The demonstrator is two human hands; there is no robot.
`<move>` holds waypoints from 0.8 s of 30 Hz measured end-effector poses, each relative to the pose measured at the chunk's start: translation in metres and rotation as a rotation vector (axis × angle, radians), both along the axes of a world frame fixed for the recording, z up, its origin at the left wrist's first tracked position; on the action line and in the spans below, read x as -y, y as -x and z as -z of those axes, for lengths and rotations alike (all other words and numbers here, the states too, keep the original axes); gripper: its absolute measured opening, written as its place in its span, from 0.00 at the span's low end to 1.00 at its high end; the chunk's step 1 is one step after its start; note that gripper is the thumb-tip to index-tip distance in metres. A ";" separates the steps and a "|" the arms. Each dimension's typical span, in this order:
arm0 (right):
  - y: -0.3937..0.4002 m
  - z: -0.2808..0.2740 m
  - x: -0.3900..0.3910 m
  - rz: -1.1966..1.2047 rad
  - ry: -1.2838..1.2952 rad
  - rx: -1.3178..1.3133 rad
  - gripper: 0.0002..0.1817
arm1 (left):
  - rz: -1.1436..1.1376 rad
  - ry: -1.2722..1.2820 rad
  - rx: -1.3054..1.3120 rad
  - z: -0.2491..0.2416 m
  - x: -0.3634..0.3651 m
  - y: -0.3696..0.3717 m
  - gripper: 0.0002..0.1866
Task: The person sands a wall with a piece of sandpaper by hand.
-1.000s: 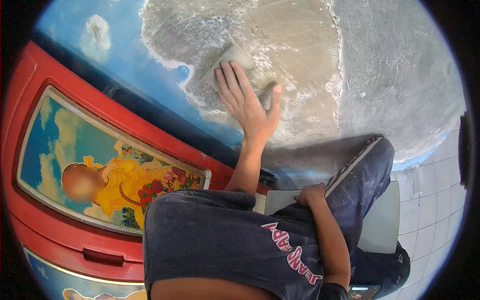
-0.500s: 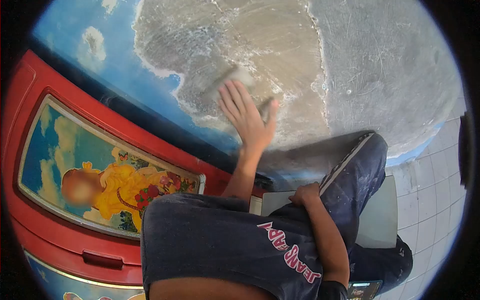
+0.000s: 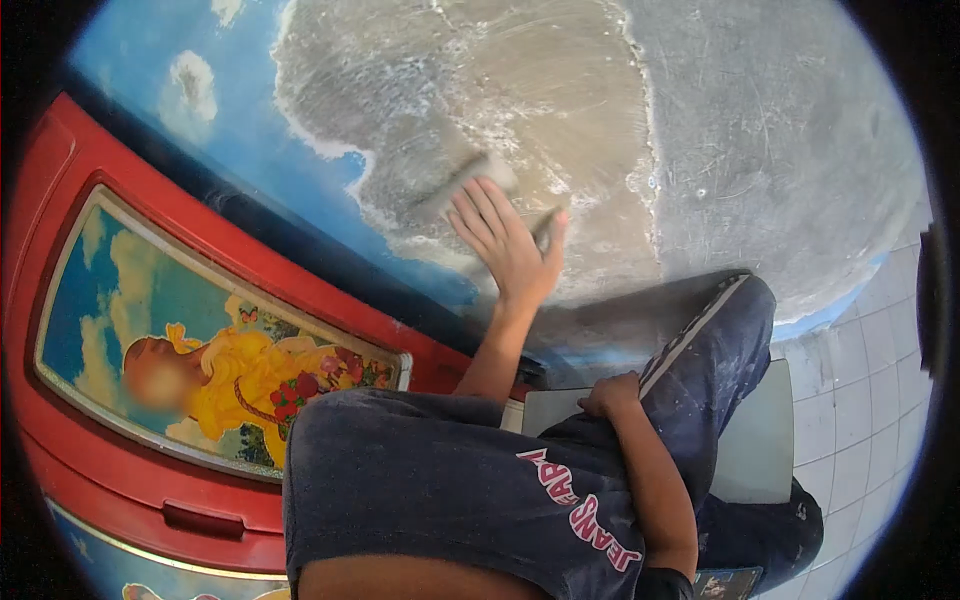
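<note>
Against a bare grey-brown patch of wall [image 3: 580, 110], my left hand [image 3: 508, 235] is pressed with its back towards me, thumb apart. Beneath its fingers and thumb is a flat grey pad [image 3: 492, 172], partly hidden and blurred. My right hand [image 3: 610, 394] rests on the dark trousers [image 3: 712, 350] at the thigh, fingers curled, with nothing visible in it.
A red cabinet [image 3: 130, 240] with a framed picture panel [image 3: 110, 300] stands at the left, close to the wall. Blue paint surrounds the patch. A pale seat [image 3: 755, 440] is under the legs. Light floor tiles [image 3: 860, 400] show at the right; a phone-like screen [image 3: 725, 583] is at the bottom.
My left hand and the pad have shifted slightly down and to the right along the wall. The view has also moved a little. My right hand stays on the thigh.
</note>
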State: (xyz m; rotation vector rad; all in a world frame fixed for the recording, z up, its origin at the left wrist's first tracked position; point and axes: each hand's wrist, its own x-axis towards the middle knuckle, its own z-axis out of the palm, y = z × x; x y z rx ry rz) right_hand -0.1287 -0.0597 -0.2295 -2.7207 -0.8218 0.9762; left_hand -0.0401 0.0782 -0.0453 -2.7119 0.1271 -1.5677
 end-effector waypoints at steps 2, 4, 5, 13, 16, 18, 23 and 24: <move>0.002 0.003 -0.002 -0.026 0.013 0.006 0.36 | 0.016 -0.030 -0.128 0.028 0.005 0.006 0.56; 0.005 0.002 -0.001 -0.022 0.007 0.029 0.36 | 0.032 -0.015 -0.129 0.024 0.002 0.009 0.54; 0.006 0.001 -0.001 -0.026 -0.004 0.058 0.36 | 0.019 -0.052 -0.100 0.012 -0.005 0.008 0.53; 0.001 0.001 -0.002 -0.007 0.007 -0.014 0.35 | 0.081 -0.024 0.159 -0.044 0.002 0.001 0.51; 0.001 0.012 -0.003 0.012 -0.032 0.030 0.35 | 0.067 -0.082 0.038 -0.014 0.011 0.010 0.55; 0.002 0.015 -0.002 0.015 -0.058 0.050 0.34 | 0.109 -0.063 -0.027 -0.006 0.003 0.012 0.58; 0.003 0.000 -0.001 0.004 -0.034 0.014 0.35 | 0.100 0.093 0.055 -0.056 -0.013 0.009 0.63; 0.002 0.001 -0.002 -0.001 -0.038 0.020 0.35 | 0.096 0.089 0.061 -0.056 -0.012 0.009 0.63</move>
